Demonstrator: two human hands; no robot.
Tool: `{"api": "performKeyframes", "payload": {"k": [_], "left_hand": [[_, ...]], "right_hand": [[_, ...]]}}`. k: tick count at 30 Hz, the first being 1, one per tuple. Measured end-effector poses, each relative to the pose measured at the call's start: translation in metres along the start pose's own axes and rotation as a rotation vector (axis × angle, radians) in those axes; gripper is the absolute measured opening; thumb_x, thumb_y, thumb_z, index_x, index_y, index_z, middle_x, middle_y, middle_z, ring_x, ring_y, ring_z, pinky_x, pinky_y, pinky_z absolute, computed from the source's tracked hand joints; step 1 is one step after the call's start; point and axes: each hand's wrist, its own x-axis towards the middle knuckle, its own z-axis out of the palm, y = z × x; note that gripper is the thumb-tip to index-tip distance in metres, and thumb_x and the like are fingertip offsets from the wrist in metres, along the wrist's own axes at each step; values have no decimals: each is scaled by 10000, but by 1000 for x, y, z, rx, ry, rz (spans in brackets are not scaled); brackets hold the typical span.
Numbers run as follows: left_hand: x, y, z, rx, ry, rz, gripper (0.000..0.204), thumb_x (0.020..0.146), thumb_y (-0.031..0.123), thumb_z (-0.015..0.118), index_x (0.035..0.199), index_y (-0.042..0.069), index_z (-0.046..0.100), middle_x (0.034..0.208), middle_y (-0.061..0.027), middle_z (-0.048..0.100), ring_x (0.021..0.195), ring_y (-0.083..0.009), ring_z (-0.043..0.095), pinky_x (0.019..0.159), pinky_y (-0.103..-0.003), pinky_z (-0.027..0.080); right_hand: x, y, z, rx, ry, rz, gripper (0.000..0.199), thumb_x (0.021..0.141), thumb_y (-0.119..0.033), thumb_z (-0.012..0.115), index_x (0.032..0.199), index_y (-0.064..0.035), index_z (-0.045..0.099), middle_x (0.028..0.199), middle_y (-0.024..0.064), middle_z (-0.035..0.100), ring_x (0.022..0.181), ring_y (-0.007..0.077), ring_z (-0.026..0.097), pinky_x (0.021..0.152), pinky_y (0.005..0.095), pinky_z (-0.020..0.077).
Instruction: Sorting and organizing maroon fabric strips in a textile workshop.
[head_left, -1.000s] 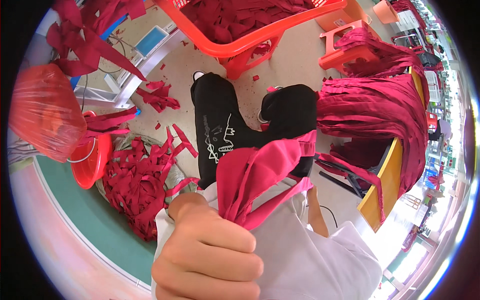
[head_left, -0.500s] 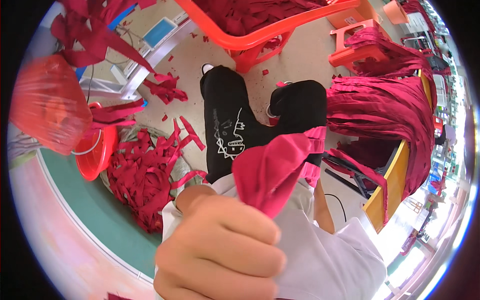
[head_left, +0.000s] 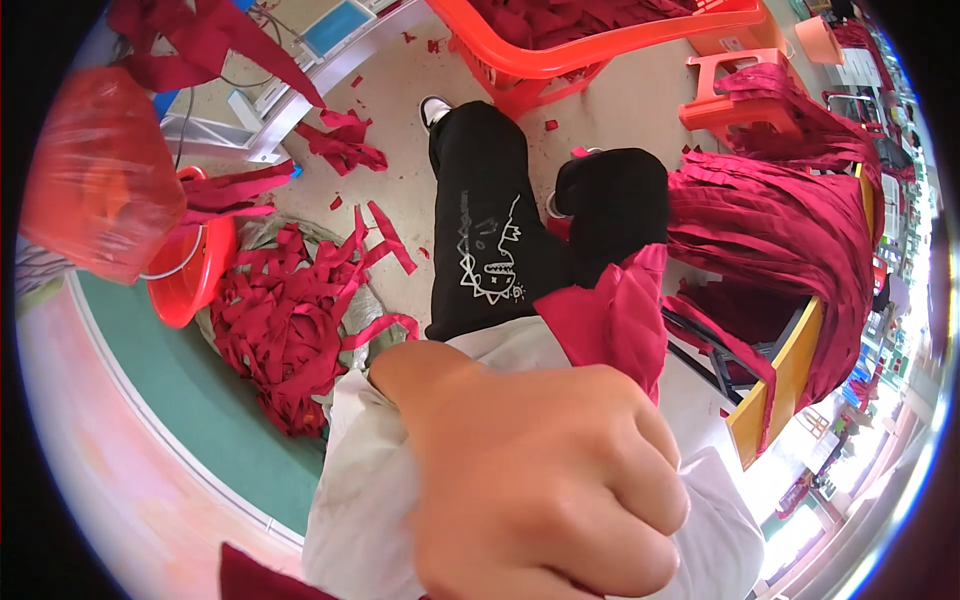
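My left hand (head_left: 545, 470) is a closed fist, raised close to the head camera in front of my lap. Red cloth shows above and below it, so the fist seems closed round a red cloth strip (head_left: 615, 315); its palm side is hidden. The strip's upper part lies folded over my black-trousered thigh. Another dark red cloth end (head_left: 262, 578) enters at the lower edge. My right hand and forearm are hidden behind the fist and cloth.
A heap of red strips (head_left: 290, 335) lies left of my legs beside a red bucket (head_left: 205, 270). Ahead stands a red basket (head_left: 545, 62) full of cloth scraps. Long red strips (head_left: 770, 215) drape over a wooden-edged bench (head_left: 775, 390) and red stool (head_left: 735, 110) at right.
My left fist has moved right and closer to the camera, now covering the right forearm that showed before. The cloth on my lap has shifted right. The whole view has turned slightly.
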Motion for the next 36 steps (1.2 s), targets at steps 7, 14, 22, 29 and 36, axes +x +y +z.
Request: {"api": "performKeyframes", "payload": {"k": [7,14,22,29,36], "left_hand": [[0,1,-16,-52,-13,-103,41,795,5,664,759,-13,662,531,7,378,382,-74,347,349,-235,224],[-3,-16,-39,-181,-37,-62,119,833,88,694,769,-9,672,539,-3,424,381,-77,379,344,-247,249],[-59,-36,-92,131,304,-540,186,841,157,587,819,-28,578,673,-77,560,518,-157,496,528,-295,418],[-172,-105,-149,-438,880,-998,146,929,154,475,883,25,526,466,60,256,382,-59,214,396,-248,173],[-187,-110,-152,-498,960,-950,141,951,163,456,896,57,530,479,52,245,399,-67,209,409,-247,197]], "right_hand": [[27,7,-25,-93,-11,-45,229,871,-221,565,949,-25,655,877,237,670,852,407,672,714,490,510],[71,-64,-63,-176,-37,-127,229,875,-216,561,958,-23,651,882,241,668,855,406,672,715,490,510],[148,-427,-326,749,411,-613,211,974,-163,588,1073,18,633,908,44,659,855,97,627,783,243,497],[329,-602,-298,-30,355,-680,552,838,-531,638,1115,-56,674,1104,182,680,1031,350,652,897,450,503],[358,-645,-278,-182,464,-437,527,769,-489,717,1066,-55,680,1186,171,649,1182,370,561,942,501,478]]}}
